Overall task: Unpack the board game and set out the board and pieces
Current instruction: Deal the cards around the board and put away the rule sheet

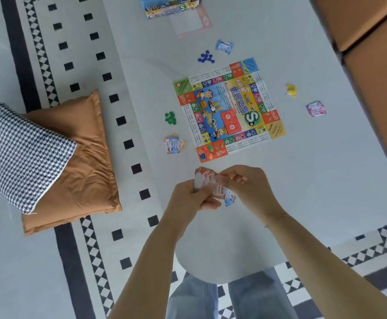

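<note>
The colourful game board (pixel 229 109) lies unfolded on the white table (pixel 303 169), with a red card deck (pixel 230 122) and small pawns (pixel 207 151) on it. Just below the board, my left hand (pixel 189 196) grips a stack of paper money (pixel 205 180). My right hand (pixel 245 183) pinches a note at the top of that stack. Around the board lie piles of blue tokens (pixel 206 57), green tokens (pixel 170 117) and yellow tokens (pixel 291 89), plus money piles at the left (pixel 173 143), top (pixel 224 46) and right (pixel 315 109).
The open game box (pixel 171 6) and a paper sheet (pixel 191 21) sit at the table's far edge. Two cushions, one houndstooth (pixel 22 157) and one orange (pixel 84 157), lie on the patterned rug at left. Brown furniture (pixel 372 54) stands at the right.
</note>
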